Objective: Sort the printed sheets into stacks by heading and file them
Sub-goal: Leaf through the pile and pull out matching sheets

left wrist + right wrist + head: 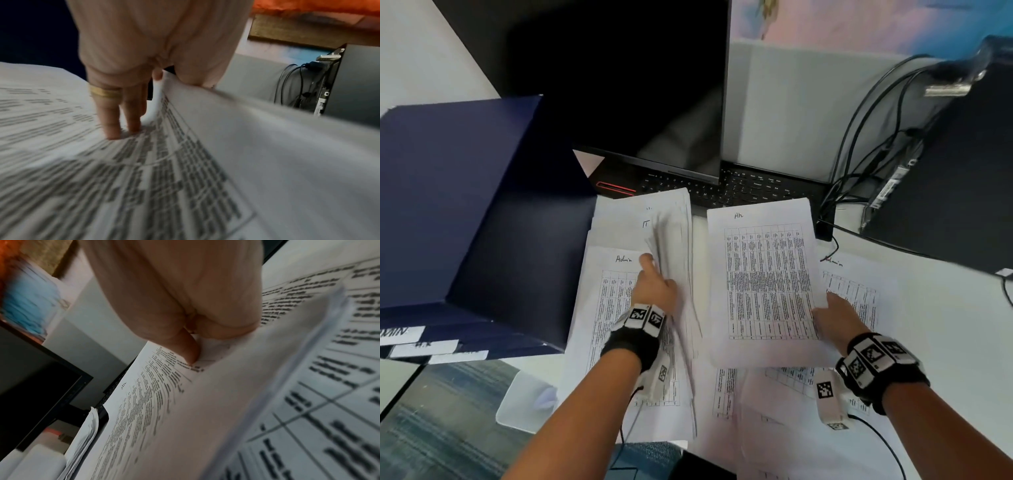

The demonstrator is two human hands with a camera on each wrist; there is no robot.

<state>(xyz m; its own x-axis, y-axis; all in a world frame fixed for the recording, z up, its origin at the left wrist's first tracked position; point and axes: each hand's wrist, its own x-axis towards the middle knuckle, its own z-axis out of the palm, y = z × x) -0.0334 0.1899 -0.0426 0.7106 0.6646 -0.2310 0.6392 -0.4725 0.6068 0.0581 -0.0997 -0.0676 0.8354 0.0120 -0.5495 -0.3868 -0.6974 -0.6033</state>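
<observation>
My left hand (654, 284) grips a bundle of printed sheets (671, 233) by its left edge, thumb on top; the bundle stands tilted on edge above an "Admin" sheet (609, 291) on the desk. In the left wrist view two fingers (115, 116) press on a printed page while the thumb holds the raised bundle (267, 146). My right hand (832, 315) pinches the lower right edge of a sheet headed "Hr" (763, 274), lifted off the desk. The right wrist view shows the thumb (187, 350) on that sheet (156, 402). Another "Admin" sheet (856, 291) lies under the right hand.
A dark blue folder box (465, 205) with tabbed dividers stands open at the left. A laptop (654, 102) with a dark screen sits behind the papers. A black computer case (945, 188) with cables stands at the right. More printed sheets (774, 411) cover the near desk.
</observation>
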